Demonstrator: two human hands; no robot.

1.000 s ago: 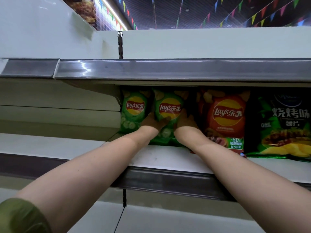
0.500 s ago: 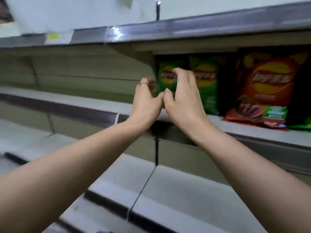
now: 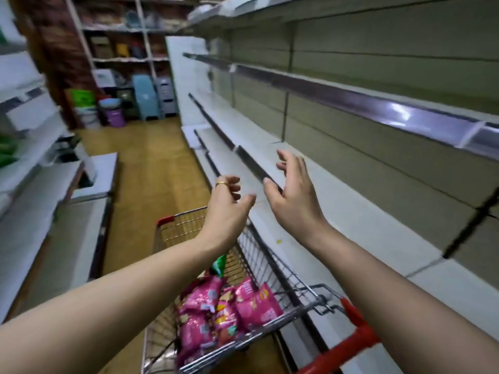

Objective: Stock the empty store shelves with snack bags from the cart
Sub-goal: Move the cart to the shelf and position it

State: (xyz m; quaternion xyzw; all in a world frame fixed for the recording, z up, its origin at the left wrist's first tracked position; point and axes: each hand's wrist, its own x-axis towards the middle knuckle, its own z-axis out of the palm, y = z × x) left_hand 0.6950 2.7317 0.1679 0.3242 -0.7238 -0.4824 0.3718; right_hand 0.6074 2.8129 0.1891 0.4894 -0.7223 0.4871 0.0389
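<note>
Both my hands hang in the air above the wire shopping cart [image 3: 291, 284], holding nothing. My left hand [image 3: 226, 209], with a gold ring, has loosely curled fingers; my right hand [image 3: 294, 193] is spread with relaxed fingers, close beside it. Several pink snack bags [image 3: 218, 306] lie in the cart below my forearms, and a green bag [image 3: 219, 264] pokes up behind them. White store shelves [image 3: 337, 211] run along the right, bare of goods in this view.
The cart's red handle [image 3: 351, 344] is at lower right. A wooden-floored aisle [image 3: 151, 168] runs ahead to a back wall with buckets and stacked stools [image 3: 145, 95]. More white shelving [image 3: 35, 211] lines the left side.
My hands have left the green chip bags on the shelf and pulled back. The view has swung left and down, away from the stocked bags, onto the cart and aisle.
</note>
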